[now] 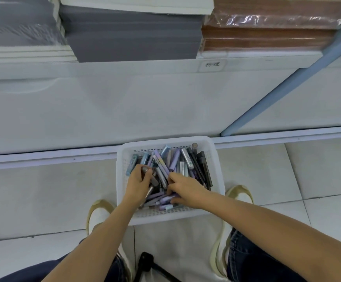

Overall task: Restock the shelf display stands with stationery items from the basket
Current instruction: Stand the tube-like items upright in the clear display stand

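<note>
Where the basket sits: since the white basket (pixel 216 159) rests on the tiled floor (pixel 43 200) between the person's two shoes, hard against the foot of the white shelf unit (pixel 124 108), both arms can drop straight into it from a crouch.
Basket contents: a loose heap of pens and slim stationery boxes (pixel 171 159), purple, blue, grey and black, lying crosswise over one another, so nothing can be lifted without sorting.
Left hand: the left hand (pixel 139 184) is curled around a small bundle of grey, metallic-looking pens (pixel 152 181), seemingly used as the collecting hand.
Right hand: the right hand (pixel 182 190) lies low over the near end of the heap, fingers pinching at purple pens (pixel 165 199); whether any one is lifted clear cannot be told.
Likely step: gathering like items together before carrying them up.
Shelf above: stacked grey paper (pixel 133 37) and brown wrapped packs (pixel 267 29) fill the ledge; a handwritten label (pixel 212 64) is stuck to its edge.
Display stands: not in view.
Progress: early, judging by how full the basket is.
</note>
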A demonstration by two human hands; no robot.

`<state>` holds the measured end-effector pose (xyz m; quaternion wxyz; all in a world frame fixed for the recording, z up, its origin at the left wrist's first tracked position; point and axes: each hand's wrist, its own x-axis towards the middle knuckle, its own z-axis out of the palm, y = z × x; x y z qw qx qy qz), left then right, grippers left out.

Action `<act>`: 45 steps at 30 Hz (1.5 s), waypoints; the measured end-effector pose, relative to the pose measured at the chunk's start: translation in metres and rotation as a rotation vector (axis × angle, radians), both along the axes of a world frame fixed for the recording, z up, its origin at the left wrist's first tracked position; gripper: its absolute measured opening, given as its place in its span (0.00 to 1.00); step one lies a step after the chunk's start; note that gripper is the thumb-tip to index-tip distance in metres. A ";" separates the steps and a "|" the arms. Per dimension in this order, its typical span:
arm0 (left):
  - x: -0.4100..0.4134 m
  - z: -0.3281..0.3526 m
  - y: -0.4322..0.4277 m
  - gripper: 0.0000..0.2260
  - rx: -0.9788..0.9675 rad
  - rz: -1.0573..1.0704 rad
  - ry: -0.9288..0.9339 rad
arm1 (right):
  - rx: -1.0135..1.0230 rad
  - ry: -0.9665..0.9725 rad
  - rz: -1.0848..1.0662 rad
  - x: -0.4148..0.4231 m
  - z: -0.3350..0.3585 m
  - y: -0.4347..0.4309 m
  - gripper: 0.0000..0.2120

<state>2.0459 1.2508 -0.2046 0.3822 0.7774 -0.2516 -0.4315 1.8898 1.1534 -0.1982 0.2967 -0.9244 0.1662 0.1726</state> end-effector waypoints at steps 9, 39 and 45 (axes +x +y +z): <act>-0.004 0.007 0.009 0.07 -0.045 0.001 0.243 | 0.432 -0.154 -0.533 0.000 0.011 -0.021 0.08; -0.011 0.014 0.021 0.10 0.023 0.031 0.371 | 0.486 0.032 -0.404 0.001 0.017 -0.011 0.10; -0.020 0.021 0.010 0.09 0.034 0.136 0.463 | 0.676 -0.122 -0.604 0.009 0.019 -0.015 0.12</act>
